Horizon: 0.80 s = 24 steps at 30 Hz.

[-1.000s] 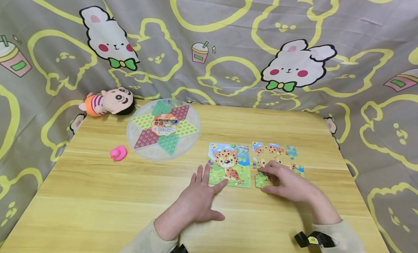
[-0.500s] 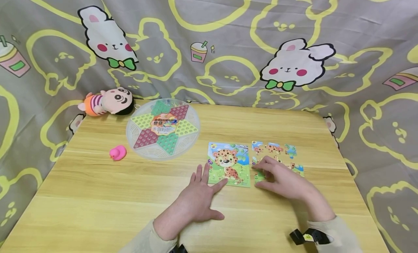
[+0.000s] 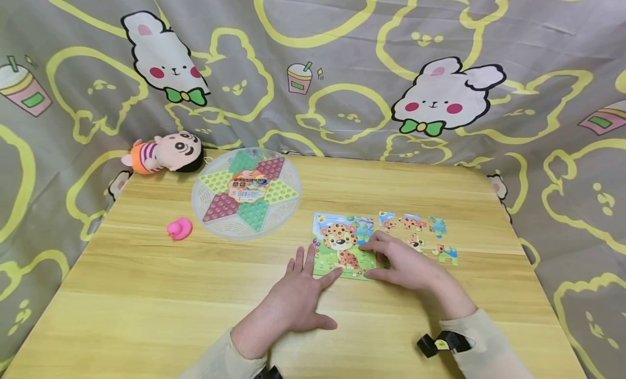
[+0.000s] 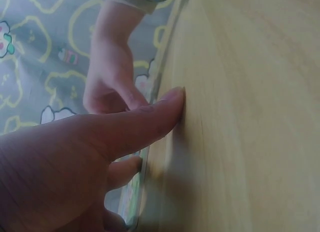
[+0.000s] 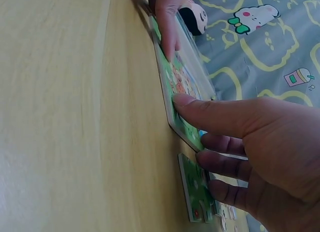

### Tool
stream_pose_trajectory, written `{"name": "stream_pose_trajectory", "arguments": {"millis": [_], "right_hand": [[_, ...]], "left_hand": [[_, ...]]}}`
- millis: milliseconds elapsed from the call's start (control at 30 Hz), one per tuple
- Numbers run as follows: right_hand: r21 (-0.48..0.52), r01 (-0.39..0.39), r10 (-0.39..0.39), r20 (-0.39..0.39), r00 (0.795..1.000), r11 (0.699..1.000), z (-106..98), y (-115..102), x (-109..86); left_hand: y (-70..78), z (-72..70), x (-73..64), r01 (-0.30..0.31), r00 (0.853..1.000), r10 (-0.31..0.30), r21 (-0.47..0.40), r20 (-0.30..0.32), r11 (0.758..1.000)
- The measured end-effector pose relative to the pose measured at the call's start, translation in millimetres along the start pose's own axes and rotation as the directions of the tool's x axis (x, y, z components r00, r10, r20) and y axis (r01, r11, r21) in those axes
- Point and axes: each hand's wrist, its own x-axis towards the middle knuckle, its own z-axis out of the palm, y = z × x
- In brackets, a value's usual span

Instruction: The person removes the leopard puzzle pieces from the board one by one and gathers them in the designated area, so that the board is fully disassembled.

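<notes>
In the head view, my left hand (image 3: 298,300) lies with spread fingers, its fingertips on the lower-left part of a leopard jigsaw puzzle (image 3: 340,240) in a flat square board. My right hand (image 3: 411,265) reaches over the board's right side, thumb and index finger apart. Its thumb (image 5: 192,104) touches the board near a corner in the right wrist view. A green puzzle piece (image 5: 192,187) lies just under the other fingers. Several loose pieces (image 3: 412,222) lie right of the board, some partly hidden behind my right hand.
A round Chinese checkers board (image 3: 246,194) lies at the back left. Close to it are a pink toy duck (image 3: 179,228) and a plush doll (image 3: 168,151). A patterned curtain (image 3: 347,36) hangs behind the wooden table (image 3: 171,292).
My right hand has moved left from the loose pieces to the right side of the puzzle board. The left hand stays in place.
</notes>
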Motion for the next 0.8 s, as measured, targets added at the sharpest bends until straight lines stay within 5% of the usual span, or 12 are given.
{"name": "stream_pose_trajectory", "arguments": {"millis": [433,800], "right_hand": [[0.023,0.002,-0.002,-0.006,1.000,1.000,2.0,2.6,1.6],[0.028,0.004,-0.004,-0.011,1.000,1.000,2.3,3.8,0.2]], "left_hand": [[4.0,-0.7,-2.7,0.024,1.000,-0.024,-0.038,-0.016,0.999],[27.1,4.3,7.4,0.027,0.998,-0.027,-0.010,-0.059,1.000]]}}
